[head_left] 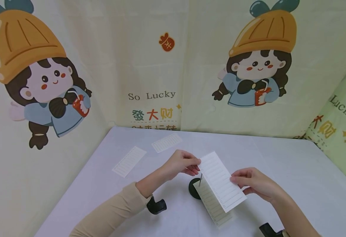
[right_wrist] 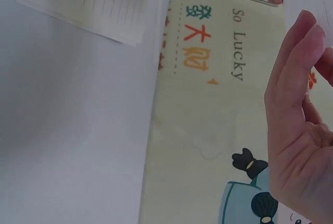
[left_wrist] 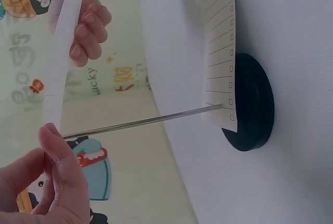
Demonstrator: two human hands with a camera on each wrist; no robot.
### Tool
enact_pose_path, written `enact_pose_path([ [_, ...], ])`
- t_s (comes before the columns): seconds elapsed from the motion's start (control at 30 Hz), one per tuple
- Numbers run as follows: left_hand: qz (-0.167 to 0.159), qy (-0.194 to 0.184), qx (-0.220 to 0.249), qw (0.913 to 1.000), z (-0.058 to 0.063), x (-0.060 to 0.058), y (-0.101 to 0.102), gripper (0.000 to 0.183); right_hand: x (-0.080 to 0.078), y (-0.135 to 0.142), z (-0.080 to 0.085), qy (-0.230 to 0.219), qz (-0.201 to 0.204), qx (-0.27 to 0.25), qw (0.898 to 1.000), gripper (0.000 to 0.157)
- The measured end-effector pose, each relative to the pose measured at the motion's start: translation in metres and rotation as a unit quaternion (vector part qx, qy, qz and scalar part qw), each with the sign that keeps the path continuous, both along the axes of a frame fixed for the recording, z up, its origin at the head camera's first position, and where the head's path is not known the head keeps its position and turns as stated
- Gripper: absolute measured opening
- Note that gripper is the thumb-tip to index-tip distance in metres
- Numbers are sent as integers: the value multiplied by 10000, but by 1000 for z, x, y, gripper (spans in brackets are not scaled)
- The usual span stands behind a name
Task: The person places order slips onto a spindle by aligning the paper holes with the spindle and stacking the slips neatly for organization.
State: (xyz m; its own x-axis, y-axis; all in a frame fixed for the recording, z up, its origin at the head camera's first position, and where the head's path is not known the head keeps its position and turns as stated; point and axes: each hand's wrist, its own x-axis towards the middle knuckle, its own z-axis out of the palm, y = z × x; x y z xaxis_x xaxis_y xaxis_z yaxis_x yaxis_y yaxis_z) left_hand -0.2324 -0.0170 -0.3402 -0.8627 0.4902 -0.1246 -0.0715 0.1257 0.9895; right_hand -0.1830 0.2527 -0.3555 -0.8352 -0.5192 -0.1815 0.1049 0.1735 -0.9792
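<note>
My left hand [head_left: 182, 163] pinches the upper left corner of a lined paper slip [head_left: 221, 181] with small checkboxes. Along the slip's right edge, my right hand [head_left: 257, 182] grips it between thumb and fingers. The slip is tilted above a paper spike with a thin metal rod [left_wrist: 140, 123] and a round black base [left_wrist: 257, 104]. In the left wrist view, the rod's upper end meets the held slip's corner by my left fingertips; whether it pierces the paper cannot be told. Another lined slip [head_left: 212, 205] lies low on the rod, just over the base.
Two more lined slips, one at the left [head_left: 129, 161] and one farther back [head_left: 167, 143], lie flat on the white table [head_left: 282, 164]. A cartoon-printed cloth [head_left: 149, 65] hangs behind the table. Each wrist wears a black device [head_left: 156, 206].
</note>
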Motion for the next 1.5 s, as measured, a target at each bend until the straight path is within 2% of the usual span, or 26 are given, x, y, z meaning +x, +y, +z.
enact_pose_path([
  [0.37, 49, 1, -337, 9994, -6, -1, 4, 20, -1, 2, -9, -137, 157, -35, 9998, 16],
  [0.77, 59, 69, -232, 9997, -8, -3, 8, 21, -3, 5, -13, -120, 63, 57, 9999, 18],
  [1.23, 66, -94, -119, 9999, -12, -5, 10, 19, -7, 7, -21, -167, 113, 84, 9998, 17],
  [1.5, 18, 20, -19, 10000, -15, -5, 11, 18, -8, 7, -24, -71, 123, 97, 9999, 18],
])
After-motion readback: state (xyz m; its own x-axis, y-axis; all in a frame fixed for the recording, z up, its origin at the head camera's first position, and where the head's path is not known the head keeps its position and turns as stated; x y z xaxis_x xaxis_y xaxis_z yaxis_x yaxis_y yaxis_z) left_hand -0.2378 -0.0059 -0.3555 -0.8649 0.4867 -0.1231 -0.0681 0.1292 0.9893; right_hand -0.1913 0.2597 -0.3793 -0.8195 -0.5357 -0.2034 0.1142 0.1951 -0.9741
